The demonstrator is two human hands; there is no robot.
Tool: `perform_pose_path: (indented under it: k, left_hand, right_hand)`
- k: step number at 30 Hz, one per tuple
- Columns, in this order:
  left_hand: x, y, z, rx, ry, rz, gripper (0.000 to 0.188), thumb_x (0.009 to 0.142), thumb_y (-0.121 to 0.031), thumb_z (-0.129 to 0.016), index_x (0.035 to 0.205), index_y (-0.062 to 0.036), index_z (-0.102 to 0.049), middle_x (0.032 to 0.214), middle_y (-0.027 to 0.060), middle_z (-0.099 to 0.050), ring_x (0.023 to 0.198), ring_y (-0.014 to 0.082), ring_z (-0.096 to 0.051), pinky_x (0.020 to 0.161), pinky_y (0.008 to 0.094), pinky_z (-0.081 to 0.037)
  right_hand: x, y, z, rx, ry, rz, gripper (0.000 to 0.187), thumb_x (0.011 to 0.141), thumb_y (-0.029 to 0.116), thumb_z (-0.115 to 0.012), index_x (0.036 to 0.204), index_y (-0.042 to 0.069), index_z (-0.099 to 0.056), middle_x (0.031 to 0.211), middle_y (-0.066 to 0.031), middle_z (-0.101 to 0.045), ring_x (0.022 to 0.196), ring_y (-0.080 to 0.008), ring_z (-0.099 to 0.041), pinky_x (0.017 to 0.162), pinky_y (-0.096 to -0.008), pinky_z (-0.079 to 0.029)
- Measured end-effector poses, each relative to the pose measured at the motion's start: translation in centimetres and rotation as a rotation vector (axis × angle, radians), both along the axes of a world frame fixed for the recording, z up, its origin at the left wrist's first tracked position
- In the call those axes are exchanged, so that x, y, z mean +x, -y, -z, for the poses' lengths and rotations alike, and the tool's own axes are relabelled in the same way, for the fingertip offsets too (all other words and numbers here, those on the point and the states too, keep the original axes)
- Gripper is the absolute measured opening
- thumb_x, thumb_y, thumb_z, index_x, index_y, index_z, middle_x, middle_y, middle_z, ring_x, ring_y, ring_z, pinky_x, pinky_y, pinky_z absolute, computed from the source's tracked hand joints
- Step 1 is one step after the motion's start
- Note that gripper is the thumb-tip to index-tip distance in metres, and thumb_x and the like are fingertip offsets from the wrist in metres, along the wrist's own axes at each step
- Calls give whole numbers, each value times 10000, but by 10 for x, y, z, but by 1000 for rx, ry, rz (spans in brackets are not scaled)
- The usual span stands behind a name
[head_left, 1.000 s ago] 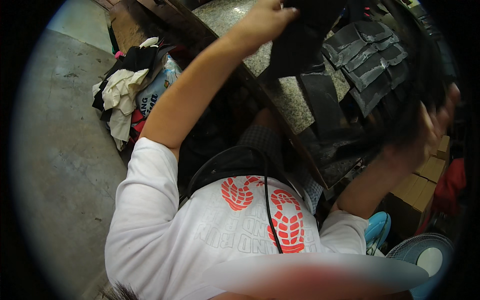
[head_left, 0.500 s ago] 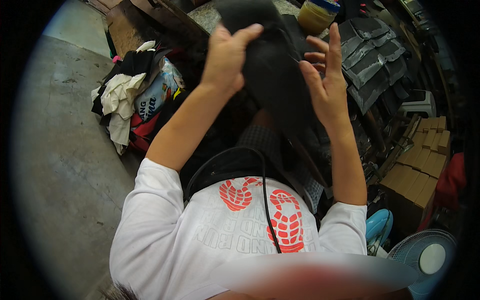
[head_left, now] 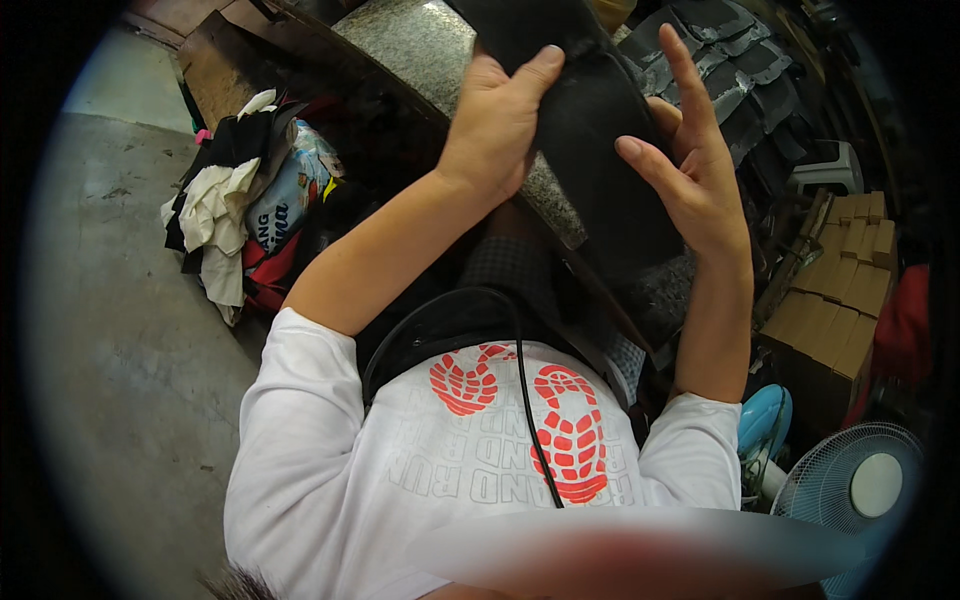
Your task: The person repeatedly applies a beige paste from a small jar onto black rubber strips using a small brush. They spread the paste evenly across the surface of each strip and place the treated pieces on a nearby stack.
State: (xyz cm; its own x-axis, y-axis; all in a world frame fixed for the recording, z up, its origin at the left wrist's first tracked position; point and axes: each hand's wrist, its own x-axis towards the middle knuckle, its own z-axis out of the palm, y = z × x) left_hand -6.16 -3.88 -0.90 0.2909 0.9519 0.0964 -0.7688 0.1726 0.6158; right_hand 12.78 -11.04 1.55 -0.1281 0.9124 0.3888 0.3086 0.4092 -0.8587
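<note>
A long, flat black panel [head_left: 610, 150], soft-looking with a crease across it, slants over the work surface in front of me. My left hand [head_left: 497, 120] is closed on its left edge, thumb on top and fingers hidden underneath. Beside the right edge, my right hand [head_left: 695, 165] is spread, its index finger pointing up and its thumb tip over the panel. The other fingers of that hand are bent and partly hidden, so firm contact cannot be made out. Under the panel shows a speckled stone slab [head_left: 405, 45].
Overlapping dark pieces with whitish smears [head_left: 735, 75] lie beyond my right hand. Small brown boxes [head_left: 835, 270] are stacked at the right, above a fan [head_left: 870, 485]. At the left, a cloth heap [head_left: 215, 205] stands by the concrete floor [head_left: 130, 330].
Both hands and the panel have shifted right in the view, uncovering more of the stone slab. The panel's near end has swung right. My right thumb now reaches over its edge.
</note>
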Motion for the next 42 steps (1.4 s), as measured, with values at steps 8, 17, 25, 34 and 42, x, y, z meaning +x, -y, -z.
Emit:
perform_pose_path:
  k: [8,17,25,34,42]
  left_hand:
    - [-20,-3,18,-20,-433,59,901,1011,-116,-592,1587,96,68,1674,288,-30,1544,354,-208,1242,415,-263]
    - [-21,3,9,-84,-373,138,924,976,-91,-611,1594,88,52,1681,278,5,1563,352,-147,1238,473,-255]
    - [-28,0,10,-77,-416,129,950,964,-54,-645,1615,36,40,1616,224,-207,1432,237,-389,1198,405,-319]
    - [-15,-19,36,526,-780,-286,985,850,67,-499,1638,-48,80,1720,195,47,1593,266,-7,1242,326,-180]
    - [-6,-18,39,713,-961,-338,1159,850,63,-592,1590,-152,274,1682,292,123,1563,376,-149,1102,336,-440]
  right_hand:
    - [26,-1,30,-336,237,159,809,899,25,-631,1622,84,-273,1653,-147,-333,1370,-299,-510,1119,-391,-448]
    - [5,-15,30,-127,342,214,850,875,127,-737,1615,170,-321,1422,-193,-570,1297,-329,-557,1039,-437,-455]
    - [-19,-15,54,-29,509,194,943,827,125,-787,1624,153,-284,1257,-231,-639,1194,-390,-593,1011,-461,-473]
    - [-17,-25,53,-33,-35,220,846,935,173,-738,1632,140,-261,1422,-162,-577,1239,-248,-579,1030,-387,-473]
    - [-17,-61,41,78,-97,287,784,895,164,-801,1567,111,-402,1149,-77,-657,1057,-159,-638,901,-310,-533]
